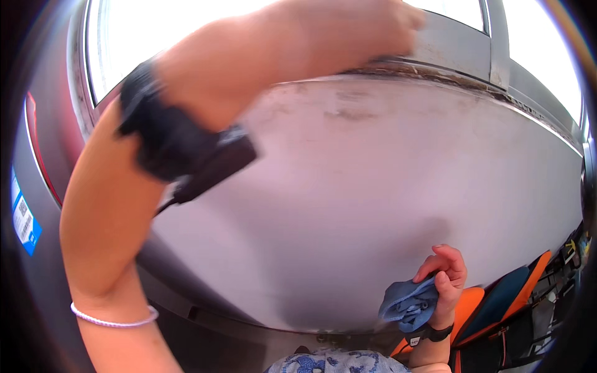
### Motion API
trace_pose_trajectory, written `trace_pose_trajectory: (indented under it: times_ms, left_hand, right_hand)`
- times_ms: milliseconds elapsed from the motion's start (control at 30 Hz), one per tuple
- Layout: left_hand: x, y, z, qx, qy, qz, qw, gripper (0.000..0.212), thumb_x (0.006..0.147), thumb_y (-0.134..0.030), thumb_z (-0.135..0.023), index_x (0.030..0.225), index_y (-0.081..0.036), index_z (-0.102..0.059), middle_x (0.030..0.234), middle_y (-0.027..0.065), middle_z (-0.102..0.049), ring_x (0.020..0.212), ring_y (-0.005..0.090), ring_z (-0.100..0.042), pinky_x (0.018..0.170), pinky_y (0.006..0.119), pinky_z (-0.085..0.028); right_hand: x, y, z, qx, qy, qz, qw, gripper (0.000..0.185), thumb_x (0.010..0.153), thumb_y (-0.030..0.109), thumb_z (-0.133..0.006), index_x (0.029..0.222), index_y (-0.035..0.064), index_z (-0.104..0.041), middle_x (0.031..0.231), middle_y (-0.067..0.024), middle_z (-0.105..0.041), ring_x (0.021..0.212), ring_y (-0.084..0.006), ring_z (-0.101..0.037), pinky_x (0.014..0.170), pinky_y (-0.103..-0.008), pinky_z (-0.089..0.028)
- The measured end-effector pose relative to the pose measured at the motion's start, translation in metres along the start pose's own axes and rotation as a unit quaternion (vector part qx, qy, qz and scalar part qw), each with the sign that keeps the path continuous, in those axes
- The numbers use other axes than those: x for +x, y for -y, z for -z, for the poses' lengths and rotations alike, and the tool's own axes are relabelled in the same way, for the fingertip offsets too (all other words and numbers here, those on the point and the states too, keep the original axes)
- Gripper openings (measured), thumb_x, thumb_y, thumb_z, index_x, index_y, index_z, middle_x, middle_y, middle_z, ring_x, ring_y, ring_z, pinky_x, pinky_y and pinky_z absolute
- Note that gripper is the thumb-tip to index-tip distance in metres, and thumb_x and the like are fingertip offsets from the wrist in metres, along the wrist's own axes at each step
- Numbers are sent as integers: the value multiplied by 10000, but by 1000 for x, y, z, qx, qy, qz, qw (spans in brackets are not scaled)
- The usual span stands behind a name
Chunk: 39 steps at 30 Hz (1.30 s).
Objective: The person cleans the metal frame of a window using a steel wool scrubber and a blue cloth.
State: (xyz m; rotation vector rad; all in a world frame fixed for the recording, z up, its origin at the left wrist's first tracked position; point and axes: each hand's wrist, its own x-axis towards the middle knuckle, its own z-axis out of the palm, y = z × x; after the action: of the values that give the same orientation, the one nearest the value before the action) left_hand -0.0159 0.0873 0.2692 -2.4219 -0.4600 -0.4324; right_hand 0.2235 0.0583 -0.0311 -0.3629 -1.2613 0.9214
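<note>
From the lower left my left arm rises and bends across the top of the view. My left hand [385, 28] is blurred at the upper edge, in front of the window frame [454, 46]. Its fingers are partly cut off, so what they hold or touch does not show. Low on the right, my right hand [447, 279] grips a crumpled blue cloth [408, 305] between thumb and fingers, in front of the pale wall [326, 186]. A black strap with a box [214, 163] is bound around my left arm.
A stained, crumbling sill edge [419, 72] runs beneath the bright windows. To the left stands a dark grey panel [51, 154] with a blue-and-white label [24, 217]. Orange and teal chair backs [494, 298] stand at the lower right, beside other clutter.
</note>
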Motion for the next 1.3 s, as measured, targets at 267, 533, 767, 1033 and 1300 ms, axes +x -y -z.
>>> trace_pose_trajectory:
  times_ms: [267, 533, 767, 1033, 1300]
  left_hand:
    - [-59, 9, 27, 323, 2, -46, 945, 349, 704, 9, -670, 1044, -35, -603, 1031, 106, -624, 943, 287, -576, 796, 318, -511]
    - [41, -44, -31, 144, -271, 126, 943, 96, 776, 0, -546, 860, -7, -592, 894, 67, -552, 907, 199, -498, 852, 266, -434]
    - [-47, 5, 20, 319, -36, -86, 943, 289, 691, 18, -677, 969, -6, -598, 1032, 123, -617, 927, 296, -579, 792, 318, -492]
    - [3, -20, 12, 303, -16, -79, 950, 27, 757, -10, -566, 767, -13, -591, 845, 69, -558, 856, 206, -512, 806, 244, -454]
    - [-86, 11, 23, 249, -14, 26, 968, 271, 703, 95, -624, 943, -29, -603, 999, 112, -623, 905, 288, -583, 781, 337, -497]
  right_hand:
    - [-5, 5, 10, -49, -37, 13, 998, 447, 813, 259, -653, 1136, -21, -520, 677, -127, -615, 623, -154, -582, 614, -240, -454]
    - [-4, 3, 1, -2, -11, -18, 1000, 469, 806, 277, -664, 1137, -22, -520, 682, -129, -614, 637, -157, -588, 623, -241, -450]
    - [-12, -2, 21, -52, -40, 35, 997, 460, 810, 281, -658, 1131, -20, -524, 675, -125, -612, 630, -155, -583, 620, -240, -446]
    - [-8, -1, 13, -89, -46, 55, 993, 443, 821, 300, -638, 1125, -4, -530, 660, -111, -607, 603, -140, -563, 598, -232, -428]
    - [-12, -7, 16, -107, -56, 31, 992, 439, 825, 300, -622, 1125, -5, -524, 646, -94, -596, 600, -123, -535, 628, -226, -399]
